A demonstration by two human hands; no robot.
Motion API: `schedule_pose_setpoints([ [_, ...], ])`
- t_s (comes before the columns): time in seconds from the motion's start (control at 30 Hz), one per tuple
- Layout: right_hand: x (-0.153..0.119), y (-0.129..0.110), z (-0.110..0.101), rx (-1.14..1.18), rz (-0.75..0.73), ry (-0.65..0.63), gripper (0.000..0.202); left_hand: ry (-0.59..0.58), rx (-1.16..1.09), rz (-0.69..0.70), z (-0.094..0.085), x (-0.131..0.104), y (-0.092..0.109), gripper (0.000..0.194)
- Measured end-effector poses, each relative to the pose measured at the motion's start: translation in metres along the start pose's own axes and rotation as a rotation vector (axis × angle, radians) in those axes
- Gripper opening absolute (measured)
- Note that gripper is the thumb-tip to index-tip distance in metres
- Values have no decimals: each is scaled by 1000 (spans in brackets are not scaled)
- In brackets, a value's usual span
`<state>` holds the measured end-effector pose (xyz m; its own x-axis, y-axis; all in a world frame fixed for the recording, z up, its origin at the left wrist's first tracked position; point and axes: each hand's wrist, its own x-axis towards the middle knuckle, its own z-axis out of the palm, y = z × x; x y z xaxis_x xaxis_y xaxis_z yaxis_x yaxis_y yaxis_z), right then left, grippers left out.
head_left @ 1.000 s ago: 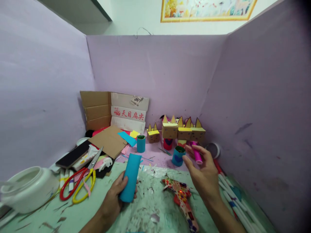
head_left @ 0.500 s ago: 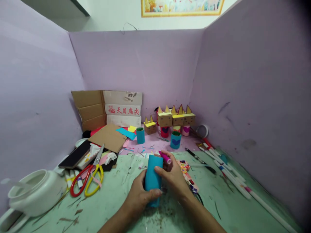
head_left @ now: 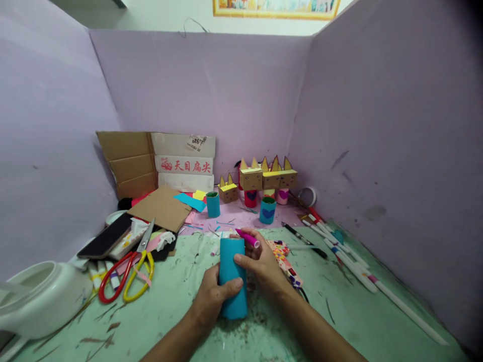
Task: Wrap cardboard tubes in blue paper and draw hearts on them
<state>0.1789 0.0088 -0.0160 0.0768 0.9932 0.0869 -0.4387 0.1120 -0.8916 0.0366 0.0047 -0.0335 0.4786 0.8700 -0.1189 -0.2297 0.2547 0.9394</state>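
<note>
A blue paper tube (head_left: 232, 301) stands nearly upright, held between both hands just above the green tabletop. My left hand (head_left: 212, 291) wraps its left side, with the thumb across the front. The thumb of my right hand (head_left: 260, 261) presses the tube's upper right, and the same hand holds a magenta marker (head_left: 249, 238) between its fingers. Beyond the hands stand a short blue tube (head_left: 213, 205) and another blue tube with a dark heart (head_left: 267, 211).
Scissors with red and yellow handles (head_left: 143, 246) lie at the left near a white teapot (head_left: 49, 296). Behind are cardboard (head_left: 160, 207) and box-shaped cat heads (head_left: 251, 179). A black pen (head_left: 302, 239) and long white sticks (head_left: 350, 261) lie at the right.
The tube in my hands now stands more upright, its lower end turned slightly left. The whole view has shifted, so the background sits a little further left and higher.
</note>
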Motion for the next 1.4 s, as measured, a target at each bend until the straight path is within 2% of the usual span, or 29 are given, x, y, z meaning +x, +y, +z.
schedule_pose_setpoints([
  [0.13, 1, -5, 0, -7, -52, 37, 59, 42, -140, -61, -3, 3, 0, 59],
  [0.2, 2, -5, 0, -12, -37, 32, 61, 36, -119, -65, -3, 4, 3, 59],
  [0.27, 1, -4, -1, -66, 9, 11, 65, 28, 41, 4, -3, 4, 6, 59],
  [0.3, 0, -3, -1, -83, 26, 8, 66, 60, 160, 53, -1, 3, 7, 58],
  [0.4, -3, -2, 0, 18, 50, 24, 65, 268, 476, 165, 4, -3, 12, 53],
  [0.47, -5, -5, 2, 153, 88, 41, 63, 308, 542, 206, 7, -8, 15, 58],
  [0.57, -5, -13, 4, 278, 133, 47, 62, 183, 495, 263, 7, -13, 17, 69],
  [0.63, -5, -17, 5, 297, 148, 48, 61, 141, 446, 276, 6, -14, 18, 72],
  [0.73, -4, -17, 5, 290, 148, 52, 63, 172, 416, 269, 5, -14, 17, 72],
  [0.83, -4, -11, 5, 258, 84, 73, 70, 239, 462, 272, 6, -14, 17, 67],
  [0.97, -4, -3, 6, 64, -45, 137, 83, 281, 607, 248, 7, -11, 18, 60],
  [1.07, -5, -2, 7, -53, -73, 149, 81, 128, 564, 214, 4, -7, 17, 53],
  [1.13, -6, -3, 6, -30, -55, 113, 77, -11, 434, 206, 1, -4, 16, 56],
  [1.2, -7, -4, 5, 21, -15, 65, 73, -89, 311, 184, -2, -2, 14, 62],
  [1.3, -7, -4, 3, 52, 25, 36, 71, -104, 260, 170, -3, 0, 11, 66],
  [1.4, -6, -2, 3, 58, 21, 50, 71, -27, 365, 224, 0, -2, 10, 66],
])
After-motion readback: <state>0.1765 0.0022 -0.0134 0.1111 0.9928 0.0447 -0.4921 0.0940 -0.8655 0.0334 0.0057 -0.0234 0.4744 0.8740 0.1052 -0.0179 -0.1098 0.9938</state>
